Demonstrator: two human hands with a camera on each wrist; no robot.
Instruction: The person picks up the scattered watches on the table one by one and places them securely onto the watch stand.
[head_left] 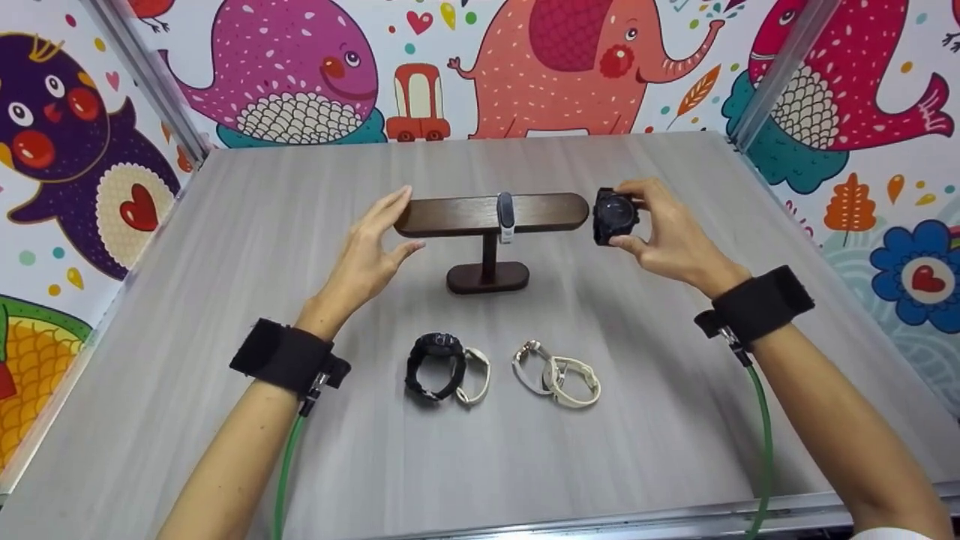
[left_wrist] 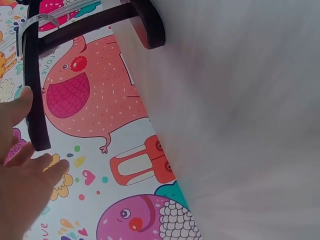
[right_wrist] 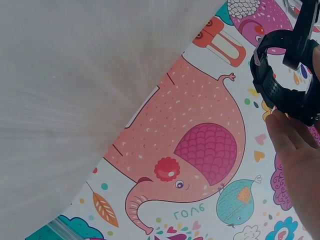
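Observation:
My right hand (head_left: 671, 236) pinches a black watch (head_left: 616, 215) by its strap, thumb below and fingers above. The watch is held up beside the right end of a dark brown T-shaped watch stand (head_left: 450, 215). In the right wrist view the black strap (right_wrist: 272, 90) forms a loop at the fingertips. My left hand (head_left: 367, 251) is at the stand's left end, fingers extended along the bar's far edge and thumb spread below it. The left wrist view shows the bar (left_wrist: 34, 100) between thumb and fingers. A fitness band (head_left: 506, 214) with a pale strap sits around the bar, right of its middle.
In front of the stand, a black watch (head_left: 435, 367) and a white-strapped watch (head_left: 477, 375) lie close together. To their right are two more pale watches, one with a white strap (head_left: 529, 367) and one cream (head_left: 577, 382). Cartoon-printed walls (head_left: 420, 67) enclose the grey table (head_left: 300, 465).

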